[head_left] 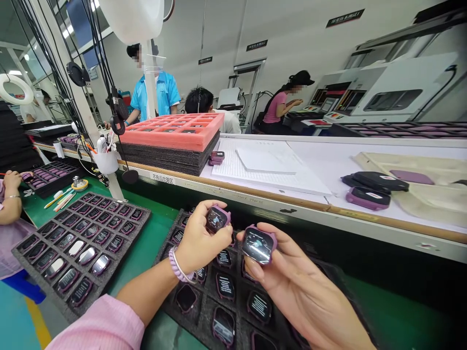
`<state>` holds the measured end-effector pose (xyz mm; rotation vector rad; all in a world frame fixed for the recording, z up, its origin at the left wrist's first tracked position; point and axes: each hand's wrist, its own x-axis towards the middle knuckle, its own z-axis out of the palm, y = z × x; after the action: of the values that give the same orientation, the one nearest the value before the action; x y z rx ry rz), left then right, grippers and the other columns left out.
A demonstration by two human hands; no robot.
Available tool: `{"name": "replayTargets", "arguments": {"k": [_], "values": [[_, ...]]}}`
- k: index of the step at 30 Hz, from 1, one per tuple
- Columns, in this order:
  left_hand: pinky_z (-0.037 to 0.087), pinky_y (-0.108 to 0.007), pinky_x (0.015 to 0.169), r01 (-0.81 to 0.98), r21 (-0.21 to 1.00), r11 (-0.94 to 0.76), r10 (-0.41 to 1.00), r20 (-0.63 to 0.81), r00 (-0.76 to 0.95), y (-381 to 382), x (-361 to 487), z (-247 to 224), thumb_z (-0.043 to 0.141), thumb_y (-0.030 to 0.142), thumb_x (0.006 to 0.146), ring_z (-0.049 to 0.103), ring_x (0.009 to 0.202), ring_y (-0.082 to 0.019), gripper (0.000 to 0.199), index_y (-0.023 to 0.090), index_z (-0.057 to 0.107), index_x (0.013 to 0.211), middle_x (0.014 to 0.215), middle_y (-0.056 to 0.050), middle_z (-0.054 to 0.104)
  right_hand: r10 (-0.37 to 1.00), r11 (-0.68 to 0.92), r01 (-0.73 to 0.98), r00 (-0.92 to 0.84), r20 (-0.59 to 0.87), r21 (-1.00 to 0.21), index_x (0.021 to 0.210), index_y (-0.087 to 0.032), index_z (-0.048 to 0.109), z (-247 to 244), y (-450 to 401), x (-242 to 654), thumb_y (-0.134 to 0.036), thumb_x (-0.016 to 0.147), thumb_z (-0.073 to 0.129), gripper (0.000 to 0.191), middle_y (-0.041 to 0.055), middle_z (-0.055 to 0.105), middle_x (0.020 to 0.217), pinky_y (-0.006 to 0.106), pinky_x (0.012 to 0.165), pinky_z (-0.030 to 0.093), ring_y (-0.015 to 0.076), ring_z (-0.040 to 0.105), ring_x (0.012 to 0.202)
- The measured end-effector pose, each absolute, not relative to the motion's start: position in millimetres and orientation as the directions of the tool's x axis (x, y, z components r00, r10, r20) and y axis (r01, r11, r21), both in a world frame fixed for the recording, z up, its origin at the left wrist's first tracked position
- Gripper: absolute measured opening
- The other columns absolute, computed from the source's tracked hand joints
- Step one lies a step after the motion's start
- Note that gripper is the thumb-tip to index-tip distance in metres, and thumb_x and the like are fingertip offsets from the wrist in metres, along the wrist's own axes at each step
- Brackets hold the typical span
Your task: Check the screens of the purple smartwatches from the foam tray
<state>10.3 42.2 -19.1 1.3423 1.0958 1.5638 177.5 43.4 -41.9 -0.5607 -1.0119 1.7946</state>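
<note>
Between the thumb and fingers of my left hand [199, 238] is a purple smartwatch case [218, 218] with a lit screen. My right hand [295, 277] grips a second purple smartwatch case [258, 245], its glossy screen facing up and reflecting light. Both are held just above a dark foam tray [207, 284], whose square pockets hold more purple watch cases, several showing lines of white text. Part of that tray is hidden under my hands and forearms.
Left of me, another foam tray [126, 245] of watch cases lies on the green mat. A shelf [255, 192] ahead bears a red foam tray [207, 141] on black ones, papers [270, 163] and loose watch cases [368, 197]. A co-worker's arm [9, 192] is at far left.
</note>
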Motion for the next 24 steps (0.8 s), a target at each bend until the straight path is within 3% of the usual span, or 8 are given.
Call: {"name": "replayTargets", "arguments": {"k": [15,19,24], "values": [[0.046,-0.025,0.076,0.002,0.953,-0.302,0.948,0.301,-0.100,41.6,9.8,-19.8,0.063,0.013,0.075,0.053,0.078,-0.011,0.038,0.016,0.054,0.112,0.089,-0.001,0.057,0.903,-0.217,-0.518,-0.428,0.032,-0.828,0.113,-0.031,0.070,-39.7,41.2,176.6,-0.042,0.082,0.084,0.036,0.0081,0.064,0.104,0.033,0.066,0.048,0.0201,0.052,0.071],[0.046,-0.023,0.074,0.041,0.949,-0.312,0.944,0.315,-0.095,41.7,9.1,-19.0,0.063,0.011,0.075,0.053,0.076,-0.011,0.037,0.016,0.056,0.110,0.086,0.000,0.057,0.894,-0.175,-0.518,-0.440,0.085,-0.837,0.110,-0.030,0.072,-44.3,44.6,178.2,-0.042,0.084,0.082,0.031,0.0074,0.063,0.100,0.033,0.065,0.049,0.0184,0.052,0.067],[0.044,-0.020,0.067,-0.070,0.952,-0.299,0.954,0.295,-0.056,40.5,9.6,-19.1,0.066,0.012,0.073,0.051,0.072,-0.009,0.040,0.015,0.055,0.112,0.085,0.000,0.057,0.887,-0.190,-0.507,-0.456,0.075,-0.841,0.117,-0.033,0.071,-48.7,47.3,180.1,-0.043,0.084,0.083,0.037,0.0072,0.064,0.096,0.033,0.066,0.050,0.0194,0.055,0.071]]}}
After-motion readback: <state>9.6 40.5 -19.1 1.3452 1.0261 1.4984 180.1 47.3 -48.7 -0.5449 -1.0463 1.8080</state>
